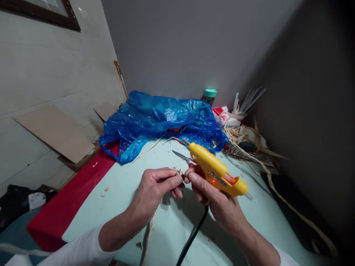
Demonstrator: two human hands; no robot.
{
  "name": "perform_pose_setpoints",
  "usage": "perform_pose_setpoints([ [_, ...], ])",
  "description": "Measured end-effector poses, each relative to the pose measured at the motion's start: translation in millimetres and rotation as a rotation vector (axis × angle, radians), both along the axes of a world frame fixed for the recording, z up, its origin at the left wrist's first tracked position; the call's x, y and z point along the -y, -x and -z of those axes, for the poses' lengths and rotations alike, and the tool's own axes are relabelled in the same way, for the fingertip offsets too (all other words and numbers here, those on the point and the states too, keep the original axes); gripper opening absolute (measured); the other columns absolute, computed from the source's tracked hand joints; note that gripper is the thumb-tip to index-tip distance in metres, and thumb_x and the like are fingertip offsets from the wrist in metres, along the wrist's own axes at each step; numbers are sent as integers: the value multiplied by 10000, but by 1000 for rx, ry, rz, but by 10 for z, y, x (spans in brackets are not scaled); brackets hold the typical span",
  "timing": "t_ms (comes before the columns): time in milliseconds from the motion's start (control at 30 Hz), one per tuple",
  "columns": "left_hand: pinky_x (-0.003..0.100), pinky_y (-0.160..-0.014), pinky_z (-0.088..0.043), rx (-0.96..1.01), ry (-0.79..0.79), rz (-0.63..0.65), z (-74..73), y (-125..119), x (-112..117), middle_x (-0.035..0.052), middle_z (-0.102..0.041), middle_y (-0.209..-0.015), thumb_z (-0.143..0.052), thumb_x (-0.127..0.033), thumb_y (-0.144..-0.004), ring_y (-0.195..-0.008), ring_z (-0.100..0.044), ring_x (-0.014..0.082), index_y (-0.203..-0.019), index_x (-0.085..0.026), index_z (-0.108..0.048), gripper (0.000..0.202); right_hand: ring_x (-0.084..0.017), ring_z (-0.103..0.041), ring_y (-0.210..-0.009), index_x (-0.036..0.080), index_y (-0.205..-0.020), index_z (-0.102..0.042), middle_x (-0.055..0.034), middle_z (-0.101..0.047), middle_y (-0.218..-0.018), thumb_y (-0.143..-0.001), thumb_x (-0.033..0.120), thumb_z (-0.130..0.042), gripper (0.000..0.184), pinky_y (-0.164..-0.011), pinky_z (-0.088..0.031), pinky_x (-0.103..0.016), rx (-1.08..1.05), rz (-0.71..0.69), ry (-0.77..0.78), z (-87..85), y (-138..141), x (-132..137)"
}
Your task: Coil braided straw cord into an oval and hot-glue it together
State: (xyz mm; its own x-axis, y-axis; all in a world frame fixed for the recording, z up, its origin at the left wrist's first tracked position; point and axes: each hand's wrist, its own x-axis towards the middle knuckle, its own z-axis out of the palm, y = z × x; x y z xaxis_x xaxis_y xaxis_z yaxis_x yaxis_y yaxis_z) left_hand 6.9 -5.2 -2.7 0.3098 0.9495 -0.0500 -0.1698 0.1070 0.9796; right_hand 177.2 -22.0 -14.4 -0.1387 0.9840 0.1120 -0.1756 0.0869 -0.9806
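Observation:
My right hand (212, 192) is wrapped round a yellow glue gun (208, 159), its nozzle pointing up and left and a small red light glowing on its side. A black cord runs down from its handle. In my left hand (158, 184), thumb and fingers pinch the end of a pale braided fibre cord (179, 173). Below that hand a length of the cord hangs toward the table's near edge. The fingertips of both hands almost meet at the pinched end. Just beyond them lie scissors (181, 155), their handles partly hidden by the right hand and glue gun.
A crumpled blue plastic bag (163, 114) covers the table's far side. Behind it stands a jar with a green lid (210, 93). Fibre strands (235, 135) and glue sticks (251, 99) are heaped at right. Cardboard (55, 133) leans at left, and scraps dot the pale tabletop (111, 210).

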Motion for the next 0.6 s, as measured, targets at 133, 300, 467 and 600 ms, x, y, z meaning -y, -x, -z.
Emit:
perform_pose_setpoints([
  [133,192,-571,-500,-45,-12,7,-12,-8,27,27,-703,-724,-723,-262,-860,-572,-648,92,-783,-139,-801,165,-50,-389,-461,199,-864,-652,37,-534,-634,-949,460,-681,276,-430,-263,-212,5,62,43,74,-44,0],
  [300,192,-532,-522,-36,13,29,-17,-32,38,14,-669,-656,-700,-279,-879,-541,-639,98,-749,-122,-753,210,-55,-325,-443,199,-795,-584,66,-421,-542,-932,484,-697,336,-414,-235,-214,-12,108,61,85,-34,-11],
  [467,184,-475,-502,-69,-29,40,-54,-53,65,1,-634,-616,-679,-245,-868,-487,-602,84,-661,-121,-698,242,-52,-375,-495,197,-782,-581,60,-440,-586,-901,454,-750,330,-448,-292,-199,-7,101,35,67,-12,-26],
  [600,185,-498,-506,-176,-225,-52,-48,-30,97,-6,-635,-637,-632,-171,-893,-507,-597,78,-698,-134,-716,216,-44,-468,-552,228,-947,-667,34,-576,-772,-881,425,-779,236,-480,-365,-176,-5,86,14,46,-2,-20],
])
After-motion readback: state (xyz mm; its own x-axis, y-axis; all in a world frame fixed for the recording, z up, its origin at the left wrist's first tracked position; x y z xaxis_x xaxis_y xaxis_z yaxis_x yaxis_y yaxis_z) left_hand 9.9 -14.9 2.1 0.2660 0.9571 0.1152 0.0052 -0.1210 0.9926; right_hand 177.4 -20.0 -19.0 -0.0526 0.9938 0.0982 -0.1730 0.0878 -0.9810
